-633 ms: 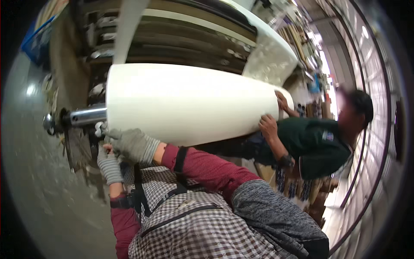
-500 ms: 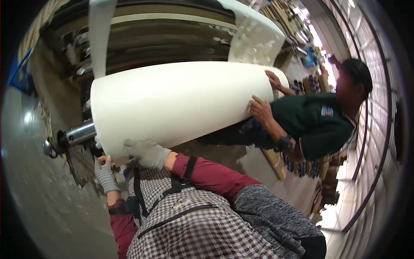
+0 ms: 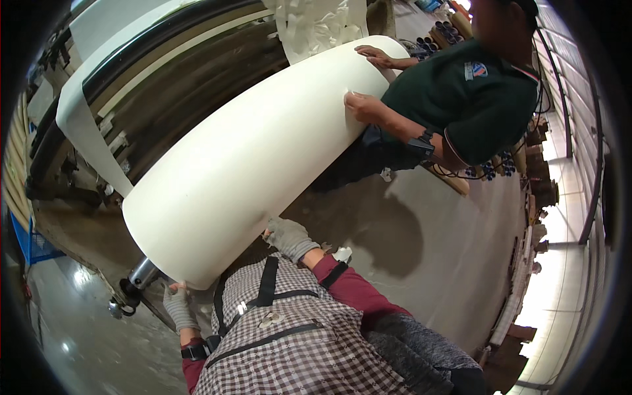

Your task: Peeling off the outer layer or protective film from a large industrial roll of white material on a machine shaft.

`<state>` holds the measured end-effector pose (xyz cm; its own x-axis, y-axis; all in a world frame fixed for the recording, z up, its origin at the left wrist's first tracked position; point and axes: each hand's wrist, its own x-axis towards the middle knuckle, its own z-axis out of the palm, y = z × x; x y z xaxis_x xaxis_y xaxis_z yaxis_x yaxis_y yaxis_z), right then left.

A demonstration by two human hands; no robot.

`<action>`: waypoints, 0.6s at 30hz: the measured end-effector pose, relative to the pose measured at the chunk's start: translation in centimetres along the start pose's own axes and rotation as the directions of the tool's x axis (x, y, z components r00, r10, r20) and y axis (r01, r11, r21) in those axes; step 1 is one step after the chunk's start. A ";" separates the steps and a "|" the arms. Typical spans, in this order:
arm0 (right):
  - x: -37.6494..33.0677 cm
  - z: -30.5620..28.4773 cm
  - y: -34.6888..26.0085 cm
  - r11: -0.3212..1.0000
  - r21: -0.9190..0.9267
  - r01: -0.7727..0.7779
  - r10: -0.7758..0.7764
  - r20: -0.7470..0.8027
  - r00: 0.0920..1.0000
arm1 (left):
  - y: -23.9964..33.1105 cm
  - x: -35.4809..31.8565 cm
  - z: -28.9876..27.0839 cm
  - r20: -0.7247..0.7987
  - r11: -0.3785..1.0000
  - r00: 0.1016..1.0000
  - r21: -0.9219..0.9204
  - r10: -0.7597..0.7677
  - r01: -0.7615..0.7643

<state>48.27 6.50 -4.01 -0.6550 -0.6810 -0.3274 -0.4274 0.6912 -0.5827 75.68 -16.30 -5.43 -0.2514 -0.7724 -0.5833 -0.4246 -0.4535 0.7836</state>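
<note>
A large white roll (image 3: pixel 250 138) of sheet material lies slantwise across the view on a metal shaft (image 3: pixel 142 271). At its near left corner, my left hand (image 3: pixel 179 308), in a grey glove with bare fingertips, is closed with its fingertips on the sheet's edge. My right hand (image 3: pixel 289 238), also gloved in grey, has its fingers curled on the near side of the sheet, where a small dent shows. Its fingertips are partly hidden. A co-worker's hand (image 3: pixel 363 106) pinches the sheet farther right, and that person's other hand (image 3: pixel 376 56) rests on top of the roll's far end.
Behind the roll stands a machine with a dark roller (image 3: pixel 164 41) and a white strip (image 3: pixel 92 135) hanging down. Crumpled clear film (image 3: pixel 319 26) hangs at the back. The co-worker (image 3: pixel 474 99) stands at the right. A blue crate (image 3: pixel 36 243) sits on the left.
My view has turned, so the roll now slants more steeply. My right hand has shifted right along the roll's near edge. The co-worker's nearer hand has gone from lying flat to pinching.
</note>
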 end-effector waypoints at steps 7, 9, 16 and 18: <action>-0.4 4.9 2.1 0.884 0.465 0.055 -0.002 -0.112 0.994 | 4.4 1.4 -1.8 0.214 0.851 0.951 0.433 0.222 -0.296; -1.5 2.9 0.6 0.979 0.149 0.140 -0.131 -0.071 0.989 | 6.5 1.2 -1.4 0.220 0.841 0.931 0.406 0.290 -0.358; -0.8 2.0 0.0 0.998 0.052 0.036 -0.029 -0.136 0.990 | 12.3 2.4 3.6 0.281 0.639 0.660 0.174 0.697 -0.749; -0.8 1.4 -0.2 0.997 0.080 0.010 0.003 -0.157 0.988 | 14.4 1.1 7.1 0.280 0.645 0.662 0.165 0.695 -0.746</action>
<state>49.77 6.56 -4.71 -0.7460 -0.6325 -0.2084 -0.3824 0.6630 -0.6435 63.06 -20.55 3.67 -0.7049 -0.7025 0.0983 -0.2300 0.3575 0.9052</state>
